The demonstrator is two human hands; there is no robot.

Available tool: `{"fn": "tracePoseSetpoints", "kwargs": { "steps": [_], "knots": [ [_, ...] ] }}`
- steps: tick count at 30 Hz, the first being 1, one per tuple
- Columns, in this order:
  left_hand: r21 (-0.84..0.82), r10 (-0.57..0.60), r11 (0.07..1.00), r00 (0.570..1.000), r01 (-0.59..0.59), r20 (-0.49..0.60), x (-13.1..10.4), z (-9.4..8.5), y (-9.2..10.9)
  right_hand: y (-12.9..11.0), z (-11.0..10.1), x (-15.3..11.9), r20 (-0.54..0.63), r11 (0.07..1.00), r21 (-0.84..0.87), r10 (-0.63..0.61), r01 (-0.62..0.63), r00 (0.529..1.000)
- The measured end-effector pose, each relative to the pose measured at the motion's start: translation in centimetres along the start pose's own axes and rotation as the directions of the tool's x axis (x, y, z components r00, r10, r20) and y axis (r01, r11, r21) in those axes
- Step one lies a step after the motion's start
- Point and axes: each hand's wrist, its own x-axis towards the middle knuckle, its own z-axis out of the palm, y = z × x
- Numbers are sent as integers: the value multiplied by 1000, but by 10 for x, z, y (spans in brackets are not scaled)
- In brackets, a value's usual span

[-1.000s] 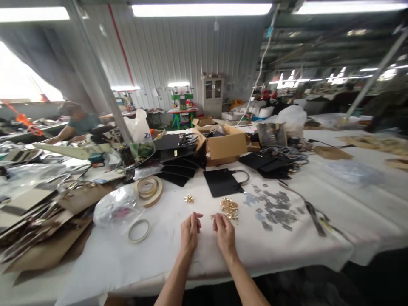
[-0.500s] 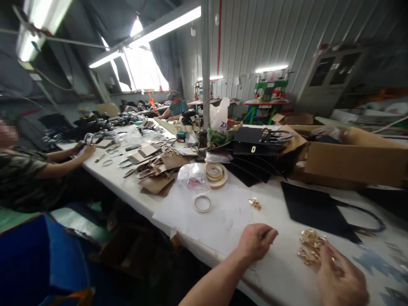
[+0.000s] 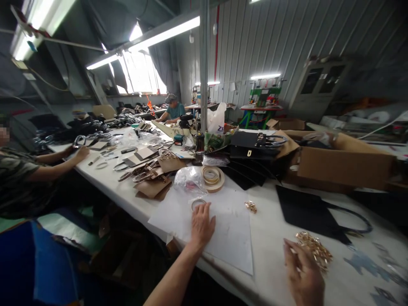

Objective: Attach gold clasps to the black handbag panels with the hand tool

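My left hand (image 3: 202, 226) reaches over a white sheet (image 3: 231, 242), its fingers apart at the near edge of a small tape ring (image 3: 198, 204). My right hand (image 3: 302, 270) is at the lower right, just left of a pile of gold metal pieces (image 3: 315, 250); its thumb and fingers are pressed together, and what they hold, if anything, is too small to name. A smaller cluster of gold pieces (image 3: 250, 207) lies between the hands, further back. Larger tape rolls (image 3: 212, 176) sit beside a clear plastic bag (image 3: 188, 178).
A black panel with a looped handle (image 3: 306, 210) lies at the right. Behind stand a black bag (image 3: 244, 142) and a cardboard box (image 3: 344, 165). Brown pieces (image 3: 153, 187) are stacked left. One person sits at far left, another at the back.
My left hand has moved left and away from me to the tape ring, and its fingers have opened. My right hand has moved left, off the gold pile. The view has shifted slightly.
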Motion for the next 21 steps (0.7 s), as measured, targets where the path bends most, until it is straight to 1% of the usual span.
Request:
{"fn": "tracePoseSetpoints", "kwargs": {
  "steps": [1, 3, 7, 10, 12, 14, 16, 18, 21],
  "knots": [
    [43, -12, 999, 1000, 11, 21, 1, -1, -7, -5, 7, -3, 59, 1000, 16, -10, 10, 998],
    [57, 16, 998, 996, -21, 85, 0, 1, -13, -18, 24, -9, 170, 998, 65, -14, 3, 985],
    [-45, 170, 985, 965, -164, 199, -4, 5, -10, -47, 61, -12, 307, 987, 159, -15, -36, 952],
    [-150, 277, 957, 933, -247, 228, -5, 1, -8, -62, 87, -8, 394, 979, 204, -53, -31, 918],
    [-199, 317, 941, 921, -275, 227, -5, -1, -9, -67, 99, -4, 473, 978, 207, -86, -16, 877],
    [-221, 330, 934, 916, -281, 230, -5, -3, -11, -69, 107, -2, 557, 982, 189, -106, -2, 824],
    [-233, 327, 933, 916, -275, 231, -4, -2, -12, -69, 110, 0, 614, 987, 164, -103, 2, 782],
    [-243, 323, 933, 917, -267, 233, -4, -2, -12, -67, 112, 1, 636, 988, 152, -89, -10, 767],
    [-222, 325, 936, 913, -273, 245, -4, -2, -10, -64, 116, 3, 643, 986, 156, -61, -53, 764]
  ]
}}
